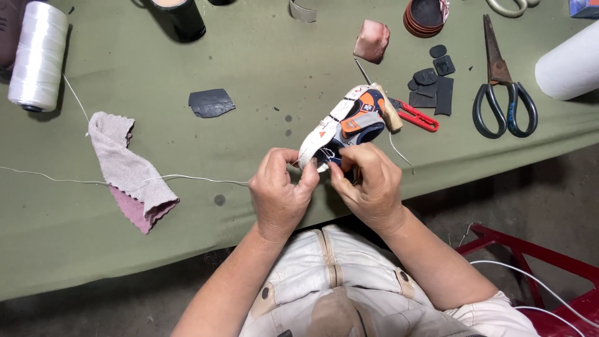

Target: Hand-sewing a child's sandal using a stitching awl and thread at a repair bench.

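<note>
Far left on the green worktop: spool of white thread; its strand runs across the cloth toward the hands. Next, a pinkish-grey rag lies crumpled over that strand, then a dark leather scrap further up.

Centre, at the worktop's near edge: left hand, fingers clenched in a pinch on the thread right at the heel end of a small shoe, white sole w/ orange, grey & navy upper. Right hand is just beside it, thumbs nearly touching, fingers curled round the shoe's near end, gripping it from below/right. Whether it also holds a needle can't be told.

Key relation: shoe lies up and away from both hands, long axis slanting from near-left to far-right, toe pointing away from the person. Both hands are at the near end; right hand carries the shoe, left hand is on the thread side.

Right of the shoe: an awl w/ pale wooden handle, red snips, black rubber patches, a pink lump, big dark scissors, white roll.
</note>
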